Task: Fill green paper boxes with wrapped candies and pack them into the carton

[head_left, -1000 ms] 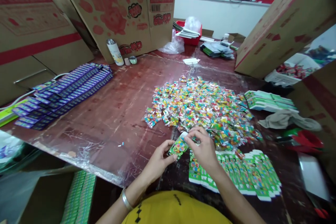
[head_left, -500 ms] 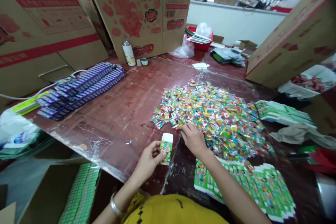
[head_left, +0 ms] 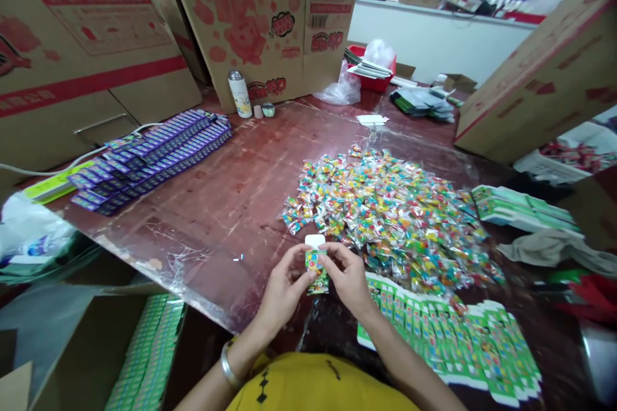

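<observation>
Between my two hands stands a small green printed carton (head_left: 317, 277) with its white top flap up. My left hand (head_left: 288, 284) grips its left side, thumb on the front. My right hand (head_left: 348, 277) is closed at its upper right edge, thumb and fingers at the opening; whether a candy packet is in the fingers is hidden. Just beyond lies a wide heap of clear-wrapped colourful candies (head_left: 385, 199). Flat green cartons (head_left: 448, 334) lie overlapping in rows by my right forearm.
Stacks of purple boxes (head_left: 154, 157) lie at the left. An open cardboard box (head_left: 77, 353) at the lower left holds rows of green cartons. A flask (head_left: 240, 95) stands before large cardboard boxes (head_left: 260, 19). More green cartons (head_left: 525, 209) and a grey cloth (head_left: 563, 247) lie right.
My right hand has come from the near edge of the candy heap to the carton's top. My left hand has shifted slightly right with the carton.
</observation>
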### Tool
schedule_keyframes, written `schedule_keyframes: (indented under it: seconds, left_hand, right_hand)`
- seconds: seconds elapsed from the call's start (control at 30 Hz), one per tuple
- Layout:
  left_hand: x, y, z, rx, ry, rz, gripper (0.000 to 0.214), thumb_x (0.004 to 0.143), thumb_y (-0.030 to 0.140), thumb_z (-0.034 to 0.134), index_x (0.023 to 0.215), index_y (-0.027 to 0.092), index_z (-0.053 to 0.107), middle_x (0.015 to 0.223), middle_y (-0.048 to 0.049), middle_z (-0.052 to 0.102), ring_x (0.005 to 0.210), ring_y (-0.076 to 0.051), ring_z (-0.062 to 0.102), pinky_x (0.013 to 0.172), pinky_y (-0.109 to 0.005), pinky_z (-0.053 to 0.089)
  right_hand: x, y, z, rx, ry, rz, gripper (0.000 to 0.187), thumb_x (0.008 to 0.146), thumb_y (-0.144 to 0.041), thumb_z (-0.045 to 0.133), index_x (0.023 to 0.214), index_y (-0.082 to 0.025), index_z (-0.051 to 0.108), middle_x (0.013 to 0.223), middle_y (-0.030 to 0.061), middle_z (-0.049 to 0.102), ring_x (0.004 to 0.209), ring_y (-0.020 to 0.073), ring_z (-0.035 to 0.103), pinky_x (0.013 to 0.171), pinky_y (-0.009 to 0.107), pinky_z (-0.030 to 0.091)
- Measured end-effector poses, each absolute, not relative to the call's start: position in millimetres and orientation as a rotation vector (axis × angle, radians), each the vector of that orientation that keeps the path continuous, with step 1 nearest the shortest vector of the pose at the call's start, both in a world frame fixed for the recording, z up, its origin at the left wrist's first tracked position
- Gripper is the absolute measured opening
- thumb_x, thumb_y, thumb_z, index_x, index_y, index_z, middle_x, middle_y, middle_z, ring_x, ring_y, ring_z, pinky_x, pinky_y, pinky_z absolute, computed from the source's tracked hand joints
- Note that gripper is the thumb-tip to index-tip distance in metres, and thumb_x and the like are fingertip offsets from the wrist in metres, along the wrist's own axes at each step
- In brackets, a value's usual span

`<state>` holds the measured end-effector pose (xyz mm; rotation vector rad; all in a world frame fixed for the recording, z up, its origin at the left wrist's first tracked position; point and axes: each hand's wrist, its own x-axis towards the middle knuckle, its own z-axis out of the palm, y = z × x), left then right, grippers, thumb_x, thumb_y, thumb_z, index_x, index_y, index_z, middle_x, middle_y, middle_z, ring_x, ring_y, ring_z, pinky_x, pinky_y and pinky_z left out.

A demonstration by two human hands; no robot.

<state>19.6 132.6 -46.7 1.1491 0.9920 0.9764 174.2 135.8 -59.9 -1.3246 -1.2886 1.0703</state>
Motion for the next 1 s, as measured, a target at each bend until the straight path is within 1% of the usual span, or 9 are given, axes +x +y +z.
schedule_keyframes:
  seconds: [0.1, 0.17, 0.23, 0.33, 0.47, 0.6, 0.77, 0.9, 1.0]
  left_hand:
    - [18, 133, -48, 1.185, 0.949, 0.898, 0.032, 0.082, 0.026, 0.065, 0.112, 0.020, 0.053, 0.095, -0.0017, 0.062, 0.083, -0.015, 0.059, 0.072, -0.024, 0.048]
    - [17, 133, -48, 1.191, 0.952, 0.892, 0.031, 0.082, 0.025, 0.066, 0.109, 0.021, 0.052, 0.096, -0.0009, 0.060, 0.080, -0.014, 0.058, 0.069, -0.022, 0.046]
    - [17, 133, -47, 1.162, 0.962, 0.923, 0.032, 0.081, 0.024, 0.067, 0.108, 0.022, 0.049, 0.101, -0.0009, 0.059, 0.083, -0.013, 0.059, 0.069, -0.022, 0.046]
    - [18, 133, -45, 1.081, 0.964, 0.948, 0.039, 0.080, 0.024, 0.069, 0.109, 0.024, 0.042, 0.102, -0.0001, 0.057, 0.082, -0.013, 0.060, 0.070, -0.022, 0.048]
    - [19, 132, -43, 1.126, 1.021, 0.913, 0.041, 0.078, 0.022, 0.070, 0.109, 0.024, 0.043, 0.102, -0.0002, 0.055, 0.085, -0.013, 0.061, 0.071, -0.023, 0.050]
    - [19, 130, -39, 1.244, 1.035, 0.885, 0.040, 0.080, 0.018, 0.065, 0.114, 0.024, 0.046, 0.109, -0.0033, 0.058, 0.098, -0.017, 0.061, 0.078, -0.026, 0.052]
    - [19, 129, -36, 1.278, 0.956, 0.833, 0.048, 0.082, 0.015, 0.062, 0.125, 0.025, 0.045, 0.114, -0.0053, 0.060, 0.101, -0.019, 0.062, 0.084, -0.032, 0.053]
    - [18, 129, -36, 1.304, 0.954, 0.795, 0.051, 0.083, 0.015, 0.061, 0.130, 0.025, 0.046, 0.117, -0.0067, 0.061, 0.103, -0.021, 0.062, 0.084, -0.033, 0.053]
    - [19, 128, -39, 1.329, 0.975, 0.807, 0.039, 0.084, 0.017, 0.060, 0.121, 0.023, 0.054, 0.116, -0.0064, 0.063, 0.103, -0.021, 0.061, 0.086, -0.031, 0.051]
  right_hand:
    - [181, 136, -55, -1.318, -1.393, 0.953, 0.013, 0.087, -0.029, 0.060, 0.079, -0.020, 0.065, 0.093, 0.0050, 0.066, 0.089, 0.0216, 0.062, 0.081, 0.032, 0.046]
    - [182, 137, -52, -1.284, -1.415, 0.934, 0.013, 0.087, -0.027, 0.061, 0.076, -0.020, 0.063, 0.102, 0.0060, 0.065, 0.097, 0.0224, 0.060, 0.086, 0.032, 0.044]
    - [181, 137, -51, -1.240, -1.339, 1.000, 0.005, 0.087, -0.027, 0.061, 0.087, -0.022, 0.061, 0.101, 0.0054, 0.065, 0.094, 0.0213, 0.061, 0.083, 0.032, 0.046]
    - [179, 139, -51, -1.159, -1.212, 1.111, 0.016, 0.085, -0.028, 0.065, 0.098, -0.023, 0.057, 0.090, 0.0026, 0.065, 0.084, 0.0189, 0.062, 0.077, 0.030, 0.048]
    - [185, 142, -50, -1.146, -1.238, 1.228, 0.017, 0.081, -0.033, 0.071, 0.078, -0.019, 0.060, 0.082, 0.0010, 0.063, 0.074, 0.0157, 0.058, 0.069, 0.026, 0.046]
    - [196, 146, -48, -1.215, -1.237, 1.375, 0.020, 0.075, -0.033, 0.076, 0.081, -0.018, 0.065, 0.077, 0.0010, 0.065, 0.070, 0.0155, 0.058, 0.066, 0.027, 0.045]
    - [205, 151, -47, -1.233, -1.177, 1.452, 0.024, 0.071, -0.037, 0.078, 0.069, -0.016, 0.065, 0.068, 0.0004, 0.064, 0.064, 0.0152, 0.057, 0.063, 0.027, 0.044]
    - [203, 147, -41, -1.280, -1.318, 1.292, 0.024, 0.077, -0.037, 0.073, 0.067, -0.017, 0.065, 0.069, 0.0012, 0.063, 0.065, 0.0161, 0.057, 0.064, 0.028, 0.045]
    - [196, 138, -34, -1.293, -1.462, 1.035, 0.026, 0.087, -0.034, 0.063, 0.067, -0.018, 0.064, 0.074, 0.0028, 0.063, 0.072, 0.0172, 0.059, 0.072, 0.029, 0.046]
